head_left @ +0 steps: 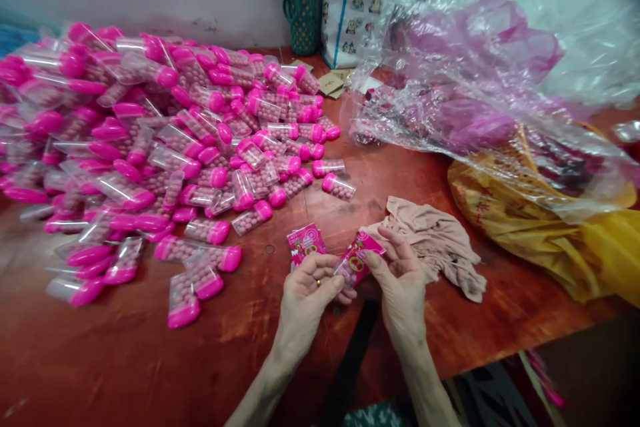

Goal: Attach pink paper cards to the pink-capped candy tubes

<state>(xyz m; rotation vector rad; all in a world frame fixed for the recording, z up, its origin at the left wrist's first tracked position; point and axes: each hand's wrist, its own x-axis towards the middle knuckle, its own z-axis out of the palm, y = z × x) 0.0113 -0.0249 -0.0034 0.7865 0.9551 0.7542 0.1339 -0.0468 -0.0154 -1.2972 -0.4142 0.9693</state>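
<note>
Near the table's front, my two hands meet over a small candy container (343,272) with clear walls and pale pink balls inside. My left hand (311,288), with a ring on one finger, pinches its clear end. A bright pink printed sleeve (361,255) is around or against the other end, gripped between the thumb and fingers of my right hand (401,275). Whether the container sits inside the sleeve I cannot tell. Just behind my left fingers lie more pink printed sleeves (306,240), flat on the table. A crumpled beige cloth (434,240) lies beside my right hand.
A big heap of pink-capped candy containers (165,140) covers the left of the brown table (235,340). Clear and purple plastic bags (480,73) and a yellow bag (545,240) fill the right. A white tote bag (353,13) and a green woven holder (302,10) stand against the wall.
</note>
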